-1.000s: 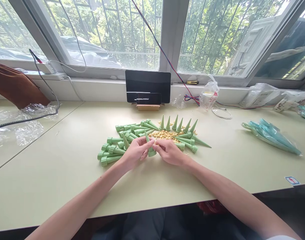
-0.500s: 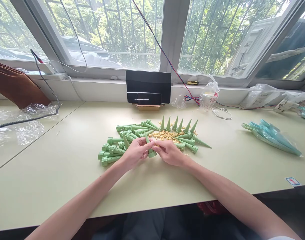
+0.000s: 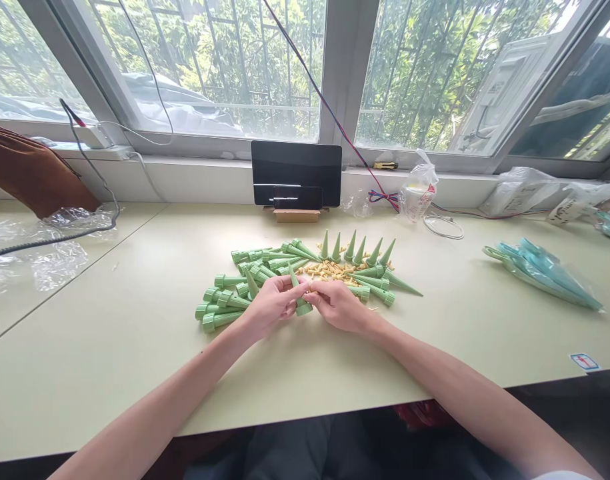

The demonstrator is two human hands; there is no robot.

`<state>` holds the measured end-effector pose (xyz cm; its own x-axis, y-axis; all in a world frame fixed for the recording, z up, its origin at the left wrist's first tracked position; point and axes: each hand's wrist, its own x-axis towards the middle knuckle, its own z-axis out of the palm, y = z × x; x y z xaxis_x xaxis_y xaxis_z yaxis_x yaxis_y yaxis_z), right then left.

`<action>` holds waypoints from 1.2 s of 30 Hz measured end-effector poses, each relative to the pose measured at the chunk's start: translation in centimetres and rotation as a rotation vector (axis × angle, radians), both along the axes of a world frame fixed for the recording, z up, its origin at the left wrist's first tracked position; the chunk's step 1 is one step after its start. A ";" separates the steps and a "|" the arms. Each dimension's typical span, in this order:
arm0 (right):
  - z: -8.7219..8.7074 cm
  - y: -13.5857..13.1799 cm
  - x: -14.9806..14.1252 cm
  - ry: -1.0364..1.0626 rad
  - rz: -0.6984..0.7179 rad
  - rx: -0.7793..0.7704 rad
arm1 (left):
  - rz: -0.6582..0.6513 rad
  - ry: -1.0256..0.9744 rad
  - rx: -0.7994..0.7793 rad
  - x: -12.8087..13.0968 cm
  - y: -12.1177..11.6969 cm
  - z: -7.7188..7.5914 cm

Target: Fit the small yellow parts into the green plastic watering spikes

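Observation:
My left hand (image 3: 273, 303) grips a green plastic spike (image 3: 303, 307), held with its point up and its ribbed cap end down. Against the spike's right side, my right hand (image 3: 339, 305) pinches with thumb and forefinger; whatever lies between those fingertips is too small and covered to name. More green spikes (image 3: 225, 298) lie in a pile to the left and behind my hands. Several others (image 3: 353, 247) stand upright in a row at the back right. Small yellow pegs (image 3: 329, 269) are heaped between the row and my hands.
A black tablet (image 3: 297, 173) leans on a stand against the sill, a phone in front of it. Bagged teal items (image 3: 545, 273) lie on the right. Crumpled clear plastic (image 3: 59, 263) and a dark cable (image 3: 97, 230) are at left. A white cable (image 3: 443, 228) lies coiled at the back.

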<state>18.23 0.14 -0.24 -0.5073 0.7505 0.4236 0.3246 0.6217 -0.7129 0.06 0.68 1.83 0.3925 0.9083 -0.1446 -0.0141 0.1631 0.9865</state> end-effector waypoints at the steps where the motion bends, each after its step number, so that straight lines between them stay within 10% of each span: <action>1: 0.0 0.0 0.0 0.000 0.000 -0.002 | 0.002 0.003 -0.001 0.0 0.0 0.0; 36: -0.1 0.1 -0.1 -0.001 -0.022 -0.031 | 0.011 0.002 0.016 -0.1 0.2 -0.3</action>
